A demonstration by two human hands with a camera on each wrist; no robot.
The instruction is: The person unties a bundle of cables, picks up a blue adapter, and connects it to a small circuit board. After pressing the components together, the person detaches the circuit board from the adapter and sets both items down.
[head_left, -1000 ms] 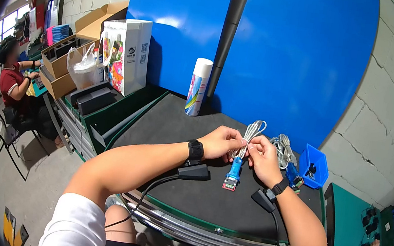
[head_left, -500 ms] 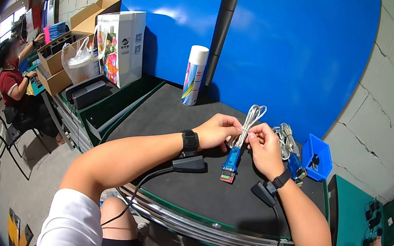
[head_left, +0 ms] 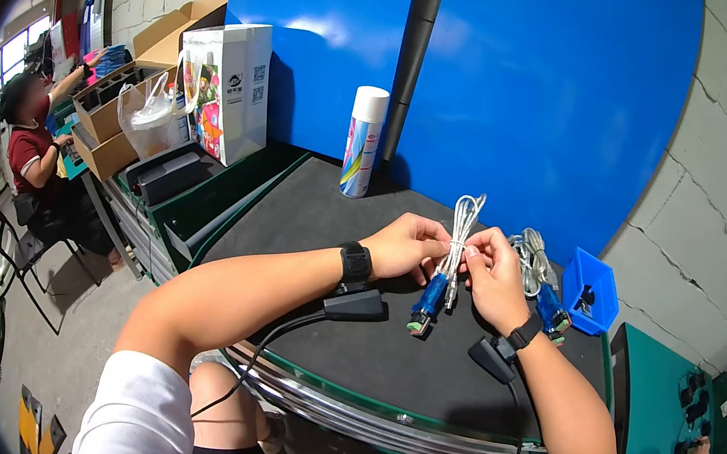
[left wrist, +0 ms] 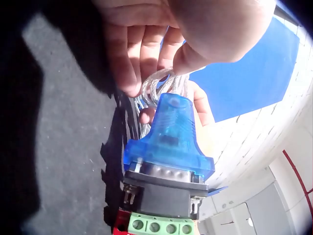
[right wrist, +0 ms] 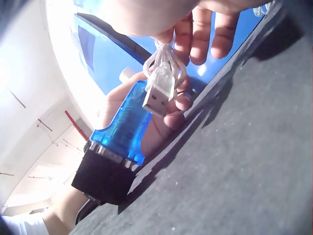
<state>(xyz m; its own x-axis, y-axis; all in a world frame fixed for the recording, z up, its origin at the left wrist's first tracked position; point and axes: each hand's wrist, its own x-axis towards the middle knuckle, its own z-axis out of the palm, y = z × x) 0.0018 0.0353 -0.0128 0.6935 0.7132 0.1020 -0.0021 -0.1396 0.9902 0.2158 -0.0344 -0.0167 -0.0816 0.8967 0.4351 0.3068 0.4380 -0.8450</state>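
Observation:
A coiled clear USB-to-serial cable point(head_left: 468, 211) is held upright over the black mat between both hands. My left hand point(head_left: 405, 247) pinches the coil from the left at its bound middle, thumb and fingers together. From the right, my right hand point(head_left: 496, 279) pinches the same spot. Below the fingers hangs the cable's translucent blue serial connector point(left wrist: 172, 125), with a black block and a green screw terminal point(left wrist: 159, 226) at its end. Beside it, a metal USB plug point(right wrist: 157, 100) points downward in the right wrist view.
A second coiled cable with a blue connector point(head_left: 548, 305) lies right of my right hand, near a blue bin point(head_left: 595, 314) holding small dark parts. A spray can point(head_left: 362, 144) stands behind, before the blue panel point(head_left: 546, 95). Boxes and a paper bag point(head_left: 238, 100) are at left.
Both hands keep hold of the coil at its middle. The blue connector has turned and swung slightly left, and the USB plug now shows beside it. The head view has shifted.

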